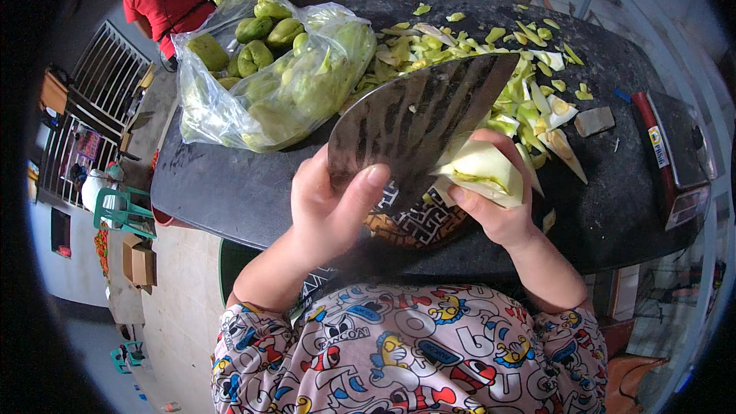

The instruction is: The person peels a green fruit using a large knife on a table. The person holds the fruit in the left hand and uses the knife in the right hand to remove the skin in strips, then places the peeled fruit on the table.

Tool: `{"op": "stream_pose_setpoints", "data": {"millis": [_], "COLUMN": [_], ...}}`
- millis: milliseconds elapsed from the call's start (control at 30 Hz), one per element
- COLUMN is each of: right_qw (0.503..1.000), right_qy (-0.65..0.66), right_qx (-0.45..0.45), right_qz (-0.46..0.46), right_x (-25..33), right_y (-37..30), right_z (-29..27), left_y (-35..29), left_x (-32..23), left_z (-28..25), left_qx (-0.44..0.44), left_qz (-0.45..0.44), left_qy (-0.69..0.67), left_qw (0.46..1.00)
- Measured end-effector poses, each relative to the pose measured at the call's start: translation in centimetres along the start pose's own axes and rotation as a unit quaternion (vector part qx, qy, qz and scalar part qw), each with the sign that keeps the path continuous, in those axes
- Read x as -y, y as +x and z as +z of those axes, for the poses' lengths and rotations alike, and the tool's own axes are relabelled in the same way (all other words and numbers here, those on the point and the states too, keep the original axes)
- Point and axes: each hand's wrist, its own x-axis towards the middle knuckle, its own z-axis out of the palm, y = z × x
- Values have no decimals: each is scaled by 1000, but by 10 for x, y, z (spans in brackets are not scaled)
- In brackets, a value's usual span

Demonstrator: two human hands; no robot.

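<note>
At the near edge of a dark tabletop (218, 176), approx centre of view, a person's two bare hands meet over their work. L hand (328, 203) is closed on the near-L end of a broad, wet-looking metal blade (418, 119), thumb flat on the face toward the wearer; any handle is hidden, so can't tell its shape. R hand (507, 218) grips a peeled pale-green veg piece (491, 167), thumb on the near side, fingers wrapped round the far side. Key relation: the piece is R of the L hand, at the blade's lower R edge, touching or v. nearly so (can't tell which). The blade's long axis runs from near L to far R; the piece's runs roughly L to R, tipped down a bit at its R end, cut face w/ a green-rimmed slit toward the wearer. R hand is obv. nearer to it, being wrapped round it; L hand is a blade's part-width away. Beyond the blade: a heap of peelings and offcuts (425, 40). Far L: a clear plastic bag (257, 134) w/ whole green veg (254, 57). Far R: a red-edged, boxy item (678, 184).
</note>
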Motion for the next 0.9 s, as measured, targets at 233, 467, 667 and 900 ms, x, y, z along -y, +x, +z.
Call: {"op": "stream_pose_setpoints", "data": {"millis": [233,467,667,900], "right_qw": [999,994,990,993], "right_qy": [21,-58,-65,-55], "right_qx": [37,64,88,24], "right_qz": [34,61,85,98], "right_x": [1,3,2,5], "right_y": [1,3,5,8], "right_z": [-3,-13,-21,-18], "left_y": [6,9,17,26], "left_x": [-6,-9,-14,0], "left_z": [-9,-8,-13,-1], "left_qx": [59,72,119,108], "left_qz": [-61,-79,-126,-142], "left_qy": [49,50,119,55], "left_qw": [995,993,978,982]}}
